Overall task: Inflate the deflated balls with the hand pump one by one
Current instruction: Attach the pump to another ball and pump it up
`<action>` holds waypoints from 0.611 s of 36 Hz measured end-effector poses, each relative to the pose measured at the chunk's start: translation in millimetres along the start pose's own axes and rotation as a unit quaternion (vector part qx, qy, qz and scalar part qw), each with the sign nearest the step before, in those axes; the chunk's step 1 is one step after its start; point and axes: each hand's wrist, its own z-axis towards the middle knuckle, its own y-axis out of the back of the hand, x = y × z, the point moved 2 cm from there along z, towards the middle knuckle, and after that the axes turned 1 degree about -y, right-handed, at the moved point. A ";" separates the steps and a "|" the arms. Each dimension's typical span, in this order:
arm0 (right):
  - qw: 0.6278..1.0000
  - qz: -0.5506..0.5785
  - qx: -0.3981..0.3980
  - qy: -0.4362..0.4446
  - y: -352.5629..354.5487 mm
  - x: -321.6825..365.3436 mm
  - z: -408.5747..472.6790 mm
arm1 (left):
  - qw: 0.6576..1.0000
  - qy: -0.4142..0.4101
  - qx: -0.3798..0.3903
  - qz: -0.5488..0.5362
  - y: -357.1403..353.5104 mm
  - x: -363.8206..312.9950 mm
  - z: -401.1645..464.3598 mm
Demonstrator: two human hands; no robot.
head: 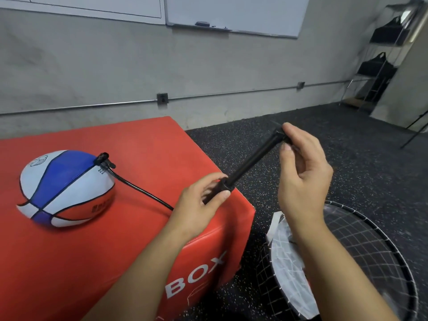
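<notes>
Grey concrete wall with a whiteboard (236, 12) above and a conduit along its foot; speckled black rubber floor (324, 144); in the foreground, a red padded box (129, 228) serving as work surface.

Left hand (196, 205): fingers and thumb curled round the lower end of the hand pump (250, 161), steadying the barrel over the near corner of the box. Right hand (301, 172): fingertips and thumb pinched on the handle at the far, upper end, apparently so the piston can be drawn and pushed along the barrel's slanted axis; stroke position judged extended, direction not determinable.

Black hose (141, 188) running from beneath the left hand, leftward across the box top, to a nozzle at the valve of the ball (64, 188). Ball well to the left of the left hand, resting on the box, white, blue and orange, visibly flattened and sagging: inflation judged barely begun.

Below and to the right of the right hand, a wire-mesh basket (375, 246) on the floor holding a crumpled pale object, possibly another flat ball, not identifiable. Metal shelving (379, 66) with dark bags far beyond the right hand. Nothing between pump and ball except the slack hose.
</notes>
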 end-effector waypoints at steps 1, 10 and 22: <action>1.000 0.005 0.000 -0.007 0.0 -2.3 -0.5 | 1.000 0.000 0.001 0.004 -0.7 0.6 0.1; 0.996 -0.032 0.078 -0.010 -14.1 -17.4 -24.8 | 1.000 -0.004 -0.007 0.007 -2.2 3.3 2.5; 0.983 -0.049 0.179 -0.011 -48.3 -19.0 -56.8 | 0.998 0.021 -0.059 -0.030 8.5 5.1 1.3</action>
